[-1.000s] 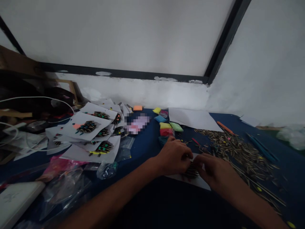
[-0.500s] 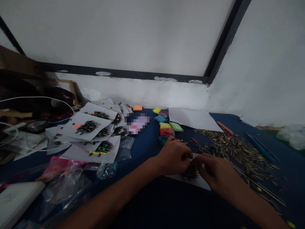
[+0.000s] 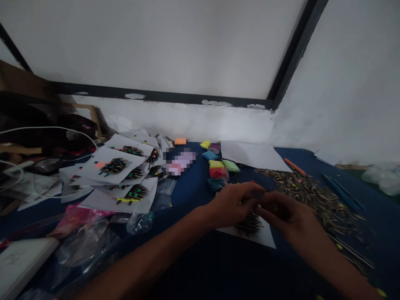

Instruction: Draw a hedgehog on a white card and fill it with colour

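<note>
A white paper sheet (image 3: pixel 267 237) lies on the dark blue cloth in front of me, with a cluster of striped sunflower seeds (image 3: pixel 250 226) standing up from it. Above this cluster my left hand (image 3: pixel 233 204) and my right hand (image 3: pixel 286 212) meet at the fingertips, both closed in a pinch. A small dark bit (image 3: pixel 256 193) shows at the left fingertips, too blurred to name. Whatever my right fingers hold is hidden. The hands cover the sheet's upper part.
Loose sunflower seeds (image 3: pixel 309 200) spread to the right, near blue tweezers (image 3: pixel 342 193) and an orange stick (image 3: pixel 295 166). Colored clay packets (image 3: pixel 217 173) sit beyond my left hand. Seeded paper sheets (image 3: pixel 125 166) are piled at left, above plastic bags (image 3: pixel 90 241).
My hands have lifted slightly off the seed cluster and come together, fingertips meeting. My left hand has shifted a little right, uncovering more of the sheet and seeds.
</note>
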`<state>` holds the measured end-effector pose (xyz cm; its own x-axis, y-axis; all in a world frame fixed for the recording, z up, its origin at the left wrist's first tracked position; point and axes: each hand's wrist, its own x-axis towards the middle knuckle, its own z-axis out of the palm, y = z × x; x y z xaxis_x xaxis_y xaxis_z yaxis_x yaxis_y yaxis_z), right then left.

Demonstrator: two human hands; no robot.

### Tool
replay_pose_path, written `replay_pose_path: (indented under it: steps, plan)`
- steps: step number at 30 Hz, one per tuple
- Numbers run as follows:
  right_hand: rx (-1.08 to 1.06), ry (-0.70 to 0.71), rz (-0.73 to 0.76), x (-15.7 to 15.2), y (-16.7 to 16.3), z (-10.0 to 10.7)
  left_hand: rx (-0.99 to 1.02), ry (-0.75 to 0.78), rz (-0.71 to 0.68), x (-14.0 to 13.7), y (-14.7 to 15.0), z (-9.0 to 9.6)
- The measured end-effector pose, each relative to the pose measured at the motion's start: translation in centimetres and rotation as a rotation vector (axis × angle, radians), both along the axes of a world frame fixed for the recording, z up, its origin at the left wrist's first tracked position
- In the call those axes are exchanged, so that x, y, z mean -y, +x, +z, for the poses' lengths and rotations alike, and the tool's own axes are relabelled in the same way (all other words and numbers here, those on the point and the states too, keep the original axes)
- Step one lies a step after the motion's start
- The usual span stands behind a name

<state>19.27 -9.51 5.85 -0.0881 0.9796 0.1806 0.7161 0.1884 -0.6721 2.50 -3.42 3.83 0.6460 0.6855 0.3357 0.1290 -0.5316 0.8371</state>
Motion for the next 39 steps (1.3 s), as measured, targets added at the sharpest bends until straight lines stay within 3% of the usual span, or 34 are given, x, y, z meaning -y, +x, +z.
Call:
replay_pose_path:
  steps: [6, 11, 14, 18, 24, 30, 34, 39]
  plan:
    - [-0.085, -0.002, -0.003, 0.0, 0.1, -0.1, -0.033, -0.058, -0.086, 0.6, -0.2, 1.6]
    - [-0.028, 0.077, 0.019, 0.2, 0.2, 0.2, -0.02, -0.105, -0.102, 0.4, -0.5, 2.0]
    - [0.02, 0.098, 0.026, 0.3, 0.2, 0.4, 0.009, -0.087, -0.032, -0.5, -0.9, 1.5]
    - [0.022, 0.077, 0.005, 0.4, 0.2, 0.3, -0.119, 0.113, 0.245, -2.1, -1.6, -0.6]
    - [0.177, 0.092, 0.037, 0.6, 0.6, -0.1, -0.264, 0.291, 0.282, -2.7, -1.8, -3.2]
    - [0.204, 0.116, 0.051, 1.1, 0.9, -0.4, -0.3, 0.391, 0.267, -2.4, -1.6, -3.5]
    - [0.154, 0.107, 0.077, 1.3, 1.2, -0.8, -0.296, 0.39, 0.259, -2.5, -1.6, -3.7]
    - [0.258, 0.086, 0.055, 1.4, 1.0, -0.5, -0.303, 0.383, 0.265, -2.6, -1.5, -3.8]
